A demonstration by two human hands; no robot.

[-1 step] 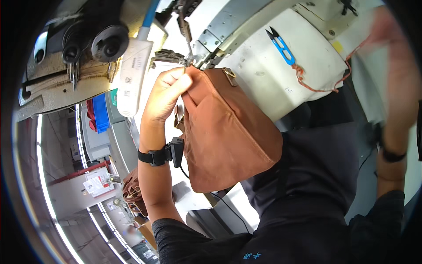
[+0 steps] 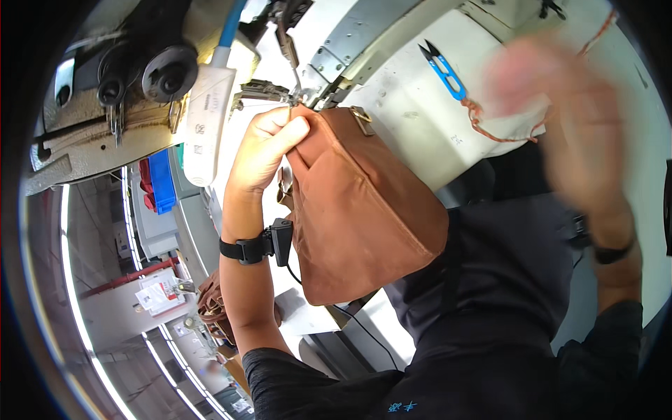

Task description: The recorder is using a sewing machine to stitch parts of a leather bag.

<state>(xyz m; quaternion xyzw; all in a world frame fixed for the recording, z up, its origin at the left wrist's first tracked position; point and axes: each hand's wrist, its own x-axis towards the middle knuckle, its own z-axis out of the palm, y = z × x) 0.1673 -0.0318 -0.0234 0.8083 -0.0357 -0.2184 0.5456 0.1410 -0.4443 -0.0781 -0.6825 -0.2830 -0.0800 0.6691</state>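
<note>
Presently, a brown leather bag (image 2: 357, 210) is held up at the needle area of an industrial sewing machine (image 2: 280, 91), its top corner pressed under the presser foot. The left hand (image 2: 262, 150) is closed on that upper edge, fingers (image 2: 276, 129) curled over the leather beside a brass buckle (image 2: 362, 119). The right hand (image 2: 560, 119) is raised above the white desk (image 2: 413, 133) and blurred; whether its fingers are open or closed cannot be told, and nothing is seen in them.

For a clean stitch, the edge is best kept flat and fed steadily, fingertips kept clear of the needle.

The leather is matte, supple and softly creased, the bag body rounded. Blue thread snips (image 2: 442, 68) with an orange cord (image 2: 490, 126) lie on the desk. A black wrist strap (image 2: 245, 248) is worn.
</note>
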